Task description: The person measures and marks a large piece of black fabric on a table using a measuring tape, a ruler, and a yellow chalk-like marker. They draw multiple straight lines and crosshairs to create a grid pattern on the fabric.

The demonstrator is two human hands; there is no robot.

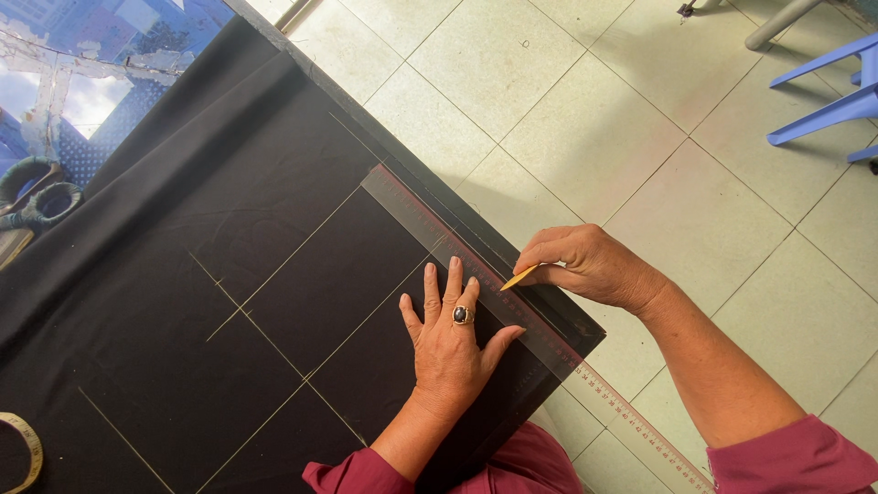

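Black cloth (183, 274) marked with thin yellow chalk lines covers the table. A long clear ruler (430, 229) lies along the cloth's right edge and sticks out past the corner. My left hand (453, 334), wearing a ring with a dark stone, presses flat on the cloth with its fingertips on the ruler. My right hand (585, 265) pinches a thin yellow piece of tailor's chalk (519, 277), whose tip touches the cloth at the ruler's outer edge.
A coiled tape measure (23, 448) sits at the lower left of the cloth. A glass tabletop (82, 55) with round dark objects (41, 197) shows at the upper left. A blue plastic chair (832, 96) stands on the tiled floor (640, 119) at the upper right.
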